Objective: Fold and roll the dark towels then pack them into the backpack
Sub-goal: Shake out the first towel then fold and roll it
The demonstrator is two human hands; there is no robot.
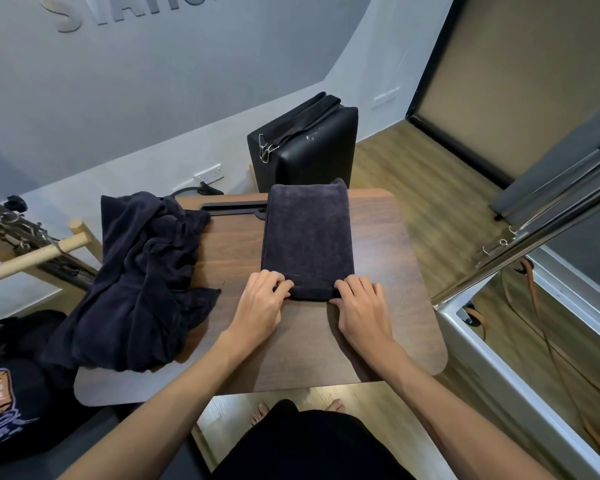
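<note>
Both hands pinch the near end of the folded dark towel [307, 242]: the left hand [262, 304] grasps its near left corner, the right hand [361, 306] its near right corner, fingers curled over the thick edge. The towel lies as a long strip on the wooden table [388, 306], reaching to the far edge. A crumpled dark towel [146, 271] drapes over the left edge. The backpack [14, 403] sits beyond the near left corner.
</note>
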